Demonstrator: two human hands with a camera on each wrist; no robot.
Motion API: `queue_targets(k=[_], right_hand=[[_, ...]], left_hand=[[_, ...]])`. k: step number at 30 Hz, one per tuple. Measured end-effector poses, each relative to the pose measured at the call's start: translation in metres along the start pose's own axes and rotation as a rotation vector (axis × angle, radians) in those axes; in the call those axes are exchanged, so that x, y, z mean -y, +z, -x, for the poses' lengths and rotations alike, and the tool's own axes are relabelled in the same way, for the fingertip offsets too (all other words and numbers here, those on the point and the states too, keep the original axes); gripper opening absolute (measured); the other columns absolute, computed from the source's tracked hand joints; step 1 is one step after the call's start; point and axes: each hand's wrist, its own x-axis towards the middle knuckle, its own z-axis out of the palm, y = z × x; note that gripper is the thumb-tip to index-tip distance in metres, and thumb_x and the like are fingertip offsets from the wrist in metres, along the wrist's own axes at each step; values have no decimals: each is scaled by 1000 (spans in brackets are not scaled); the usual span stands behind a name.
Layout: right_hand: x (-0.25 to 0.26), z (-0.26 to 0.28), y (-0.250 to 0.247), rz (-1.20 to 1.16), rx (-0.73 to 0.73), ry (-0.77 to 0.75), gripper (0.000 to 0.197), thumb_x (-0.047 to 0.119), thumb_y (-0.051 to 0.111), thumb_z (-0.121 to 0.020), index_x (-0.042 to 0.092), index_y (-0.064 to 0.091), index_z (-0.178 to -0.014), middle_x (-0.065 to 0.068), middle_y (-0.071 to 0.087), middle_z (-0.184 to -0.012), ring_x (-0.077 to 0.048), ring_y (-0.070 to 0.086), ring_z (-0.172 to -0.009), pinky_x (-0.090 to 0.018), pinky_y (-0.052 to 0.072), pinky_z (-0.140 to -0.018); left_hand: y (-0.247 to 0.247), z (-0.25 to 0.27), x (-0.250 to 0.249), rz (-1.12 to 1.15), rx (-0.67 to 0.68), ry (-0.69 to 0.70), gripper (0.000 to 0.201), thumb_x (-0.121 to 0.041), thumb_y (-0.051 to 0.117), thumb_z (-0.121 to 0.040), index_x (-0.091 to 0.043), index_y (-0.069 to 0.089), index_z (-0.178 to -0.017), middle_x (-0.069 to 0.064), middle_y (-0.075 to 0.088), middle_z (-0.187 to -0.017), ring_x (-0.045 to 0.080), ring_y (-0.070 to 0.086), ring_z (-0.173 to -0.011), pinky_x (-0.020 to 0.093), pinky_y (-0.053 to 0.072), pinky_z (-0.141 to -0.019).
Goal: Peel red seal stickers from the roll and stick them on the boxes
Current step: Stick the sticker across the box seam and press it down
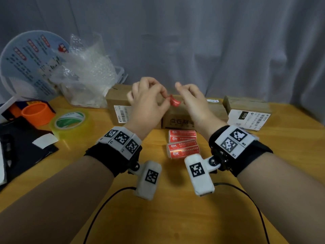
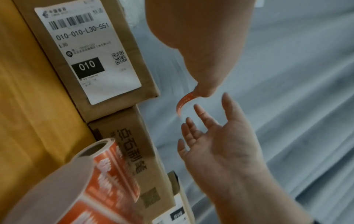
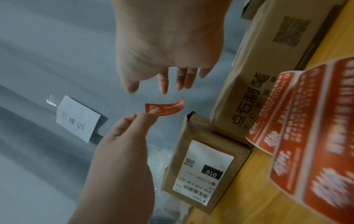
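Observation:
A small red seal sticker (image 1: 175, 101) (image 2: 184, 103) (image 3: 168, 108) hangs in the air above the middle cardboard box (image 1: 177, 118), curling down. My left hand (image 1: 167, 98) (image 2: 201, 93) (image 3: 151, 112) pinches one end of it between thumb and forefinger. My right hand (image 1: 186, 90) (image 2: 203, 119) (image 3: 164, 84) hovers just to the right with its fingers spread and nothing in it. The sticker roll (image 1: 182, 144) (image 2: 107, 174) (image 3: 306, 128) lies on the wooden table (image 1: 175, 208) in front of the boxes, partly unrolled. Labelled boxes stand at left (image 1: 117, 104) and right (image 1: 246, 106).
A clear tape roll (image 1: 70, 120), an orange ring (image 1: 37, 114) and dark items lie at the left. Bubble wrap (image 1: 84, 73) and a round printed fan (image 1: 29, 64) stand behind them. A grey curtain (image 1: 228, 50) closes the back. Black cables (image 1: 105, 205) cross the near table.

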Motion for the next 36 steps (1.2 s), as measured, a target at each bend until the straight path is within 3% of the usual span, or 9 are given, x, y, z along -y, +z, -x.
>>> queue_targets(k=[3, 5, 8, 11, 15, 18, 21, 31, 36], right_hand=[[-4, -21, 7, 55, 50, -14, 46, 61, 58, -79, 25, 57, -108, 3, 58, -114, -9, 56, -102, -22, 42, -79], [-3, -34, 12, 52, 108, 0, 46, 49, 66, -79, 18, 59, -114, 1, 64, -110, -10, 60, -99, -22, 45, -80], [4, -50, 22, -13, 94, -33, 19, 28, 68, -83, 9, 67, -89, 0, 66, -83, -10, 62, -81, -20, 47, -75], [10, -64, 32, -112, 12, -52, 15, 24, 67, -84, 19, 61, -70, 7, 57, -69, -5, 53, -72, -18, 41, -71], [14, -75, 42, -121, 15, -26, 13, 25, 68, -83, 14, 64, -88, 5, 60, -84, -4, 55, -80, -16, 40, -70], [14, -76, 48, -129, 42, 6, 26, 28, 69, -82, 7, 66, -97, 4, 64, -86, -2, 56, -82, -15, 43, -77], [14, -75, 52, -130, 18, 15, 23, 26, 68, -83, 7, 67, -95, 7, 63, -79, 0, 55, -76, -13, 42, -71], [16, -74, 69, -286, -116, 21, 14, 19, 67, -83, 17, 60, -71, 5, 56, -71, -3, 50, -69, -18, 39, -68], [16, -82, 62, -187, -115, -80, 17, 20, 65, -85, 16, 60, -70, 5, 54, -67, -2, 48, -65, -6, 39, -59]], left_hand=[[-2, -21, 12, 318, 3, -130, 15, -34, 67, -79, -37, 55, -71, -8, 44, -107, 13, 40, -115, 32, 29, -103], [-2, -34, 23, 509, -3, -199, 17, -31, 68, -79, -39, 55, -72, -1, 49, -110, 19, 47, -116, 36, 36, -106], [-4, -48, 40, 645, 6, -274, 11, -44, 67, -76, -37, 60, -79, 9, 57, -115, 24, 54, -112, 48, 43, -101], [-4, -55, 56, 665, 26, -292, 14, -46, 66, -75, -36, 59, -82, 4, 58, -106, 27, 54, -109, 53, 42, -101], [-7, -61, 69, 791, 13, -330, 13, -42, 67, -77, -34, 59, -80, -6, 56, -93, 20, 52, -98, 45, 42, -102], [-7, -64, 71, 910, -14, -352, 10, -30, 67, -81, -29, 58, -80, -4, 52, -84, 15, 47, -86, 34, 42, -87], [-5, -66, 70, 938, -29, -326, 11, -21, 66, -84, -25, 57, -81, -6, 51, -81, 12, 46, -82, 26, 40, -83], [-3, -62, 67, 985, -44, -356, 7, -25, 68, -80, -25, 61, -82, -4, 56, -87, 18, 48, -91, 34, 41, -93], [-14, -68, 92, 457, 78, -276, 37, -43, 65, -81, -25, 62, -113, 2, 58, -123, 18, 51, -119, 39, 40, -105]])
